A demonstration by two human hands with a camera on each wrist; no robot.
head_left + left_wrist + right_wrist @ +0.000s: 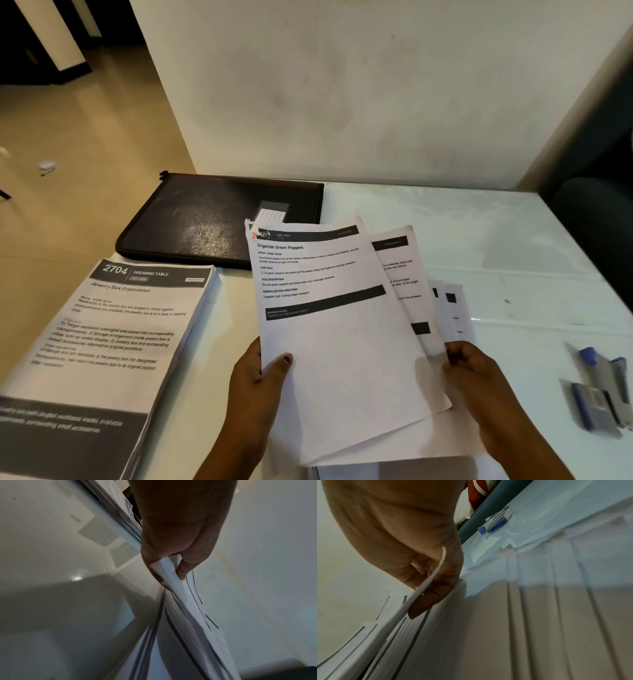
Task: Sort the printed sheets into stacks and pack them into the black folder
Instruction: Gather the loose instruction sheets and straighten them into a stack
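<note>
Left hand: my left hand (255, 383) pinches the lower left corner of the top sheet (329, 329), thumb on the printed face and fingers beneath, so I can read its heading "Organize Green Peppers" before deciding its stack.
Right hand: my right hand (479, 383) pinches the lower right edges of the fanned sheets (428, 342) behind, holding them spread so each black header bar shows.
Fan: I count at least 3 sheets offset to the right, raised off the white table (513, 240).
Sorted stack: the thick stack (113, 342) headed "2704" lies at my left, within reach for dropping matches.
Black folder: the black folder (205, 219) lies flat against the wall, zipped as far as I can tell, just beyond the stack.
Stapler: the blue stapler (599, 394) sits well apart at my right.
</note>
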